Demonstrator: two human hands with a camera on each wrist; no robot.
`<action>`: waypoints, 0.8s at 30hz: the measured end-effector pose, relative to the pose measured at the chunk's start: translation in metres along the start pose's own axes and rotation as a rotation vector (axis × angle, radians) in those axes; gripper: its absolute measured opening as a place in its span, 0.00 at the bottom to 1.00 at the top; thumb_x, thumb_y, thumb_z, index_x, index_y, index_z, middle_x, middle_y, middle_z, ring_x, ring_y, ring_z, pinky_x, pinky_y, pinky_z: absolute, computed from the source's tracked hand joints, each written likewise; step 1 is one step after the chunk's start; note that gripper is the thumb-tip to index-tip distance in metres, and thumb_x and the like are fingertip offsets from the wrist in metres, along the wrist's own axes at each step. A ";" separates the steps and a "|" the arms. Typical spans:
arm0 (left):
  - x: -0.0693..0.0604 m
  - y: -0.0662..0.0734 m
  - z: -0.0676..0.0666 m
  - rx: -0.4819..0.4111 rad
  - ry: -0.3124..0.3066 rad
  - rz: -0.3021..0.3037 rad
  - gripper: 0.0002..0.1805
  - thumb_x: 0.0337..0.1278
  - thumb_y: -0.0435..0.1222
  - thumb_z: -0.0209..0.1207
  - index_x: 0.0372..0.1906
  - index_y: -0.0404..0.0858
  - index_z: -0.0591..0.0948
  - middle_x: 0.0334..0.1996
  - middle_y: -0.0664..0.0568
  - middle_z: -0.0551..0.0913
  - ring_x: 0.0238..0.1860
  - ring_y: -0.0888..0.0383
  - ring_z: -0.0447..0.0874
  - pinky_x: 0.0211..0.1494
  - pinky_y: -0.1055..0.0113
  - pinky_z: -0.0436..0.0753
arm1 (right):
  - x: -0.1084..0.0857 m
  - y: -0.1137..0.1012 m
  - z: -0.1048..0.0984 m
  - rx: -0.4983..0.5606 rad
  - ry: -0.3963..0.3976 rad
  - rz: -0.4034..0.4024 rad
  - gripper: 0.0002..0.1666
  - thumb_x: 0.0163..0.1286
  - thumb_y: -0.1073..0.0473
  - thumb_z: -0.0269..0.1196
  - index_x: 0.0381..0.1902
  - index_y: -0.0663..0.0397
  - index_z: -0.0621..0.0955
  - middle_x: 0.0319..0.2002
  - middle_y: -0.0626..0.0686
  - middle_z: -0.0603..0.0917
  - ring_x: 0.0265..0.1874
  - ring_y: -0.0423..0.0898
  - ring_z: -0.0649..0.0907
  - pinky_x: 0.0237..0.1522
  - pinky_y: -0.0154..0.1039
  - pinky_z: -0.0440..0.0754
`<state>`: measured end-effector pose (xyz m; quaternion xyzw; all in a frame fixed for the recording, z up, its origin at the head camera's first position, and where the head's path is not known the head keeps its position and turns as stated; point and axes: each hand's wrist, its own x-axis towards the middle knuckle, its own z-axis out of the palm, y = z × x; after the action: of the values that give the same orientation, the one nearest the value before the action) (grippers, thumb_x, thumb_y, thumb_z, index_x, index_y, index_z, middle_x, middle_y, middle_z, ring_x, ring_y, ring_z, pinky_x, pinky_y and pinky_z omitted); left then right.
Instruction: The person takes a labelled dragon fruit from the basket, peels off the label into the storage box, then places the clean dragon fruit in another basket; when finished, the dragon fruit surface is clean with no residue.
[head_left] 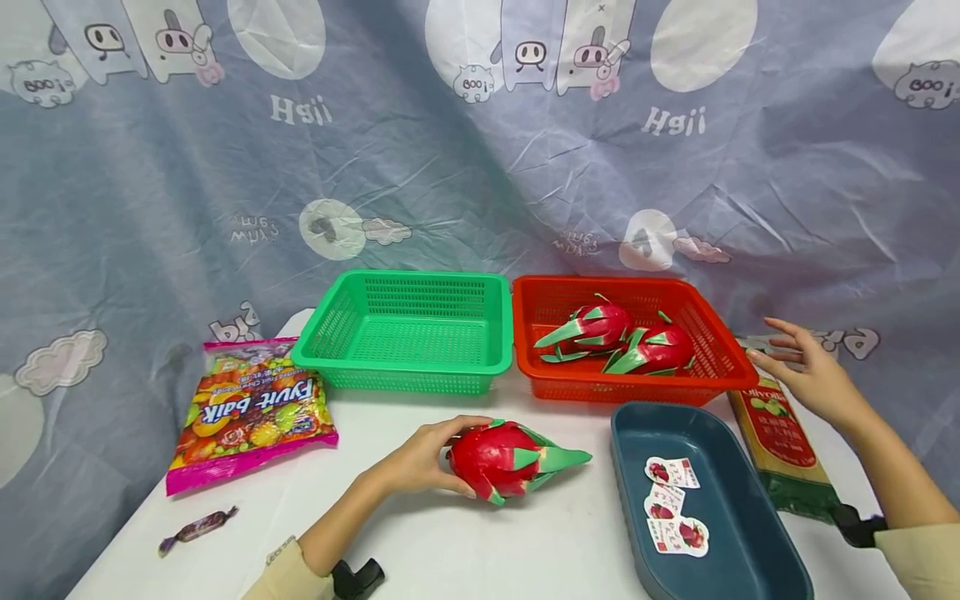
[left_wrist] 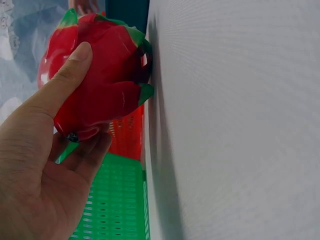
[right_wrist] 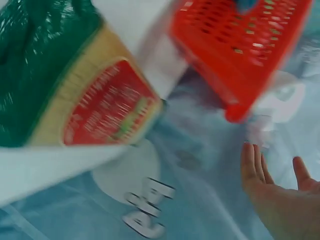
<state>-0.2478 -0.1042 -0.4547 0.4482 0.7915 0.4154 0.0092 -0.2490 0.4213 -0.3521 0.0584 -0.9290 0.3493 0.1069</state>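
My left hand [head_left: 426, 458] grips a red dragon fruit [head_left: 498, 460] with green-tipped scales, low over the white table. In the left wrist view the thumb lies along one side of the dragon fruit [left_wrist: 107, 65] and the fingers reach round its end. At the right, my right hand [head_left: 813, 379] is raised with fingers extended, holding nothing, beside the red basket [head_left: 622, 386]. Inside that basket lie two more dragon fruits, one at the left [head_left: 600, 325] and one at the right [head_left: 660, 348]. The right wrist view shows the right hand [right_wrist: 285, 195] apart from the basket.
A green basket [head_left: 405, 382] adjoins the red one. Dark blue tray [head_left: 720, 450] holds several dragon fruit stickers [head_left: 678, 533]. A yellow-green packet [head_left: 783, 442] lies under the right arm. At left are a fruit candy bag [head_left: 251, 412] and a wrapped candy [head_left: 198, 529].
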 end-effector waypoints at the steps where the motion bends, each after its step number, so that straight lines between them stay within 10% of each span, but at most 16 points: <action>1: 0.000 -0.001 0.000 -0.002 -0.001 0.000 0.46 0.34 0.50 0.73 0.65 0.49 0.65 0.57 0.60 0.72 0.53 0.63 0.73 0.53 0.65 0.75 | 0.005 0.007 0.003 0.029 -0.017 0.019 0.44 0.70 0.52 0.54 0.72 0.57 0.43 0.61 0.80 0.53 0.53 0.78 0.61 0.42 0.75 0.61; 8: -0.001 -0.001 0.003 -0.040 -0.006 -0.002 0.47 0.35 0.48 0.73 0.65 0.49 0.63 0.57 0.59 0.72 0.51 0.62 0.75 0.51 0.66 0.76 | 0.013 0.039 0.029 0.108 -0.162 0.057 0.48 0.72 0.49 0.50 0.71 0.47 0.30 0.62 0.80 0.51 0.55 0.78 0.61 0.45 0.73 0.64; 16: -0.001 0.002 0.001 -0.079 -0.003 -0.008 0.47 0.34 0.43 0.74 0.66 0.46 0.64 0.56 0.56 0.73 0.49 0.62 0.77 0.41 0.72 0.80 | 0.013 0.053 0.043 0.194 -0.163 0.095 0.45 0.71 0.49 0.50 0.72 0.52 0.37 0.58 0.70 0.62 0.39 0.33 0.77 0.41 0.46 0.81; 24: 0.003 0.014 -0.018 -0.026 -0.031 0.076 0.47 0.36 0.44 0.73 0.66 0.44 0.64 0.58 0.54 0.73 0.53 0.61 0.75 0.43 0.74 0.78 | 0.015 0.052 0.040 0.189 -0.164 0.092 0.45 0.71 0.49 0.51 0.72 0.54 0.37 0.56 0.69 0.62 0.36 0.29 0.76 0.37 0.39 0.82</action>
<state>-0.2473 -0.1101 -0.4325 0.4840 0.7682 0.4188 0.0117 -0.2790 0.4327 -0.4110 0.0540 -0.8992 0.4341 0.0085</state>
